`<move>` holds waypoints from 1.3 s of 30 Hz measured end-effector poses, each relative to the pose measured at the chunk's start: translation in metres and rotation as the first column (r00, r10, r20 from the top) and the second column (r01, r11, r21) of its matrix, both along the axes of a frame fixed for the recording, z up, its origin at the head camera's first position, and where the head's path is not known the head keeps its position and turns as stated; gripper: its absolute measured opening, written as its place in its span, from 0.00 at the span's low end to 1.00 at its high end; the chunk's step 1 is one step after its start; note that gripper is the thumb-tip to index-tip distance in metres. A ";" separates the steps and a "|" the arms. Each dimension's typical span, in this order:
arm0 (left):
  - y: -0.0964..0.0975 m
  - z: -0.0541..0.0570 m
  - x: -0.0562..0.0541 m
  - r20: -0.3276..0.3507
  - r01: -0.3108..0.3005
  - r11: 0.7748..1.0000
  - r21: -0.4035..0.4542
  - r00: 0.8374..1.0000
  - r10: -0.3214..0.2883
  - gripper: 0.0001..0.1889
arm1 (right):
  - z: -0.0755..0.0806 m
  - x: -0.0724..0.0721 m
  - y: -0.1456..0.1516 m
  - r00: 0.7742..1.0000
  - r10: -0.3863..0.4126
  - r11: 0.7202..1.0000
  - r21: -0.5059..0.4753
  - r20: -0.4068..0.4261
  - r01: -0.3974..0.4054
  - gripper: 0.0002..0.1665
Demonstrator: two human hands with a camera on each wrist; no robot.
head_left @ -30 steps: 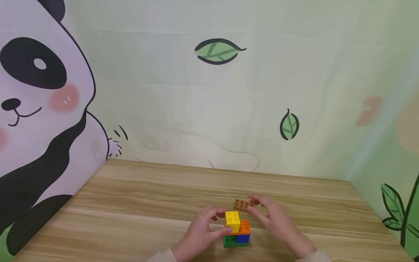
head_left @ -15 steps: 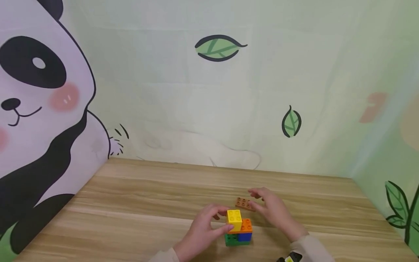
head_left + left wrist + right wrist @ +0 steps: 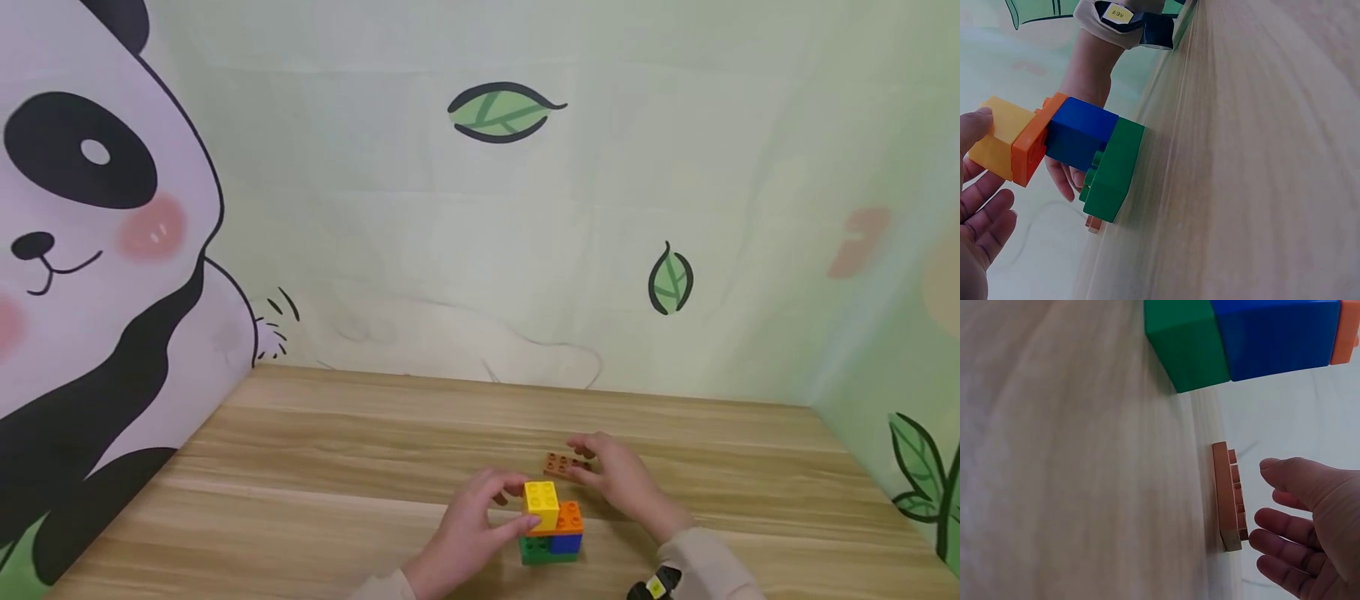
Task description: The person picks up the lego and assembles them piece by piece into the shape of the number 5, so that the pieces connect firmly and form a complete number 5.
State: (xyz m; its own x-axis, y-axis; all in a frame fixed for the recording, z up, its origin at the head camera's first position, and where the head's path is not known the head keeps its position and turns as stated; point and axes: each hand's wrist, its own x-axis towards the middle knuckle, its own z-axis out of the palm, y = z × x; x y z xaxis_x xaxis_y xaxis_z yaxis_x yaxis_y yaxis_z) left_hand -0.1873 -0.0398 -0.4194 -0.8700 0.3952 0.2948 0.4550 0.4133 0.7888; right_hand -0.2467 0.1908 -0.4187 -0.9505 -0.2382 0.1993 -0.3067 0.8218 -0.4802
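Note:
A stack of toy bricks stands on the wooden table. Its base is a green brick (image 3: 1116,169), bearing a blue brick (image 3: 566,544) on one side. Above the blue one lies a flat orange brick (image 3: 572,518), topped by a yellow brick (image 3: 541,504). My left hand (image 3: 468,525) pinches the yellow brick, thumb on its near side; the index fingertip is hidden behind it. Behind the stack a flat brown brick (image 3: 557,463) lies studs up. My right hand (image 3: 626,479) hovers close over its right end, fingers loosely bent and apart from it in the right wrist view (image 3: 1335,525).
The wooden table (image 3: 315,450) runs back to a pale wall cloth (image 3: 375,208) printed with leaves. A printed panda (image 3: 112,250) covers the left wall. A black wrist strap (image 3: 654,586) sits at the right sleeve (image 3: 708,567).
My right wrist has turned, bringing its strap into the head view, and the fingers lifted and lowered slightly by the brown brick. The left hand keeps its pinch on the yellow brick.

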 end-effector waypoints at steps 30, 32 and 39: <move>0.001 0.004 0.000 0.037 0.002 1.000 -0.020 0.999 -0.001 0.22 | -0.011 -0.012 -0.004 0.999 -0.013 0.989 0.145 0.046 0.006 0.21; 0.001 0.005 0.000 0.040 0.002 1.000 -0.021 0.999 -0.001 0.22 | -0.011 -0.012 -0.004 0.999 -0.011 0.989 0.146 0.045 0.005 0.21; 0.000 0.004 0.000 0.009 0.008 1.000 -0.019 1.000 -0.008 0.22 | -0.009 -0.011 -0.004 1.000 -0.012 0.992 0.126 0.027 0.008 0.20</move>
